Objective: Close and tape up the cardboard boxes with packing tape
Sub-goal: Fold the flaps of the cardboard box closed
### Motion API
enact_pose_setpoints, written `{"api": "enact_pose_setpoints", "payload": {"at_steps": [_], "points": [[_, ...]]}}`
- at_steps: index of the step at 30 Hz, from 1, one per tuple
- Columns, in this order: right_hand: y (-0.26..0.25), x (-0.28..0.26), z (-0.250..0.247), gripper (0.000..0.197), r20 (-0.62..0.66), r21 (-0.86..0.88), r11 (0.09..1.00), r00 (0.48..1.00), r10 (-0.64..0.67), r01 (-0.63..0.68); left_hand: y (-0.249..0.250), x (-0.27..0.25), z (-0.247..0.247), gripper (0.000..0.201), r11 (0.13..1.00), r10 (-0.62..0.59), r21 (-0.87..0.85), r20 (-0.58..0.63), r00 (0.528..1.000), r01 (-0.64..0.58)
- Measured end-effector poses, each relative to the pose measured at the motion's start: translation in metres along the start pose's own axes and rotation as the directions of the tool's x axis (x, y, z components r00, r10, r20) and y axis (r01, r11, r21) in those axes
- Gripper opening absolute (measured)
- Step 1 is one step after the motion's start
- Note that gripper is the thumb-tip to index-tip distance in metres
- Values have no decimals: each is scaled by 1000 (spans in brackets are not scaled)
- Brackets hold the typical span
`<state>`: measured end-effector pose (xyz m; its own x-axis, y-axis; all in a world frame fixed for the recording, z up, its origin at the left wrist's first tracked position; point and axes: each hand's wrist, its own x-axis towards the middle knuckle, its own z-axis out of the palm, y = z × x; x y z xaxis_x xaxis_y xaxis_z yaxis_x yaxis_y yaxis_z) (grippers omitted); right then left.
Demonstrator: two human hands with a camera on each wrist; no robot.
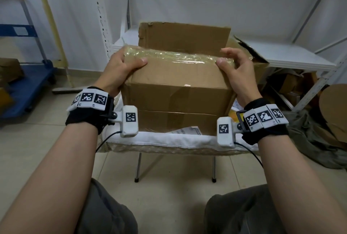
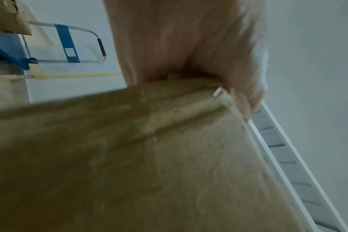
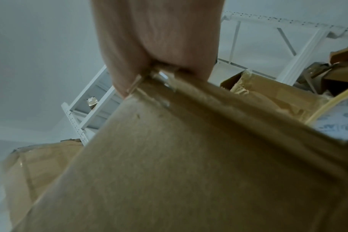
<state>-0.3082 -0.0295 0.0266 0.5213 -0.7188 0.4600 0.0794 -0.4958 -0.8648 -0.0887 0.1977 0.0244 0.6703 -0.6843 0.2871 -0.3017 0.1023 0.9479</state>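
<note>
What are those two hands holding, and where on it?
Both hold the brown cardboard box: left hand at its top left corner, right hand at its top right corner.

Surface (image 1: 187,140): small folding stand on thin metal legs, white padded cover on top, standing on a tiled floor (image 1: 174,177). On the cover: cardboard box (image 1: 174,91) sitting roughly centre, printed paper sheet (image 1: 185,131) poking out from under its front edge, second taped box (image 1: 247,59) just behind on the right. White shelf (image 1: 293,55) behind the surface.
</note>
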Motion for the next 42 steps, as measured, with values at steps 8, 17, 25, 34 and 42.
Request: {"api": "enact_pose_setpoints", "payload": {"at_steps": [8,17,25,34,42], "points": [[2,3,-2,41,96,-93,995,995,33,-24,0,6,-2,66,996,45,71,25,999,-46],[-4,4,-7,40,222,-113,992,972,76,-52,-3,36,-24,86,993,-112,-27,97,989,115],[5,12,-10,51,292,-111,993,954,72,-41,-14,49,-8,92,990,-133,-19,182,974,138],[2,8,-7,75,185,-126,992,982,50,-27,-18,52,-6,91,995,-96,27,141,985,93],[7,9,0,47,195,-254,967,978,78,-26,-18,39,-3,38,989,-17,148,75,997,6]]}}
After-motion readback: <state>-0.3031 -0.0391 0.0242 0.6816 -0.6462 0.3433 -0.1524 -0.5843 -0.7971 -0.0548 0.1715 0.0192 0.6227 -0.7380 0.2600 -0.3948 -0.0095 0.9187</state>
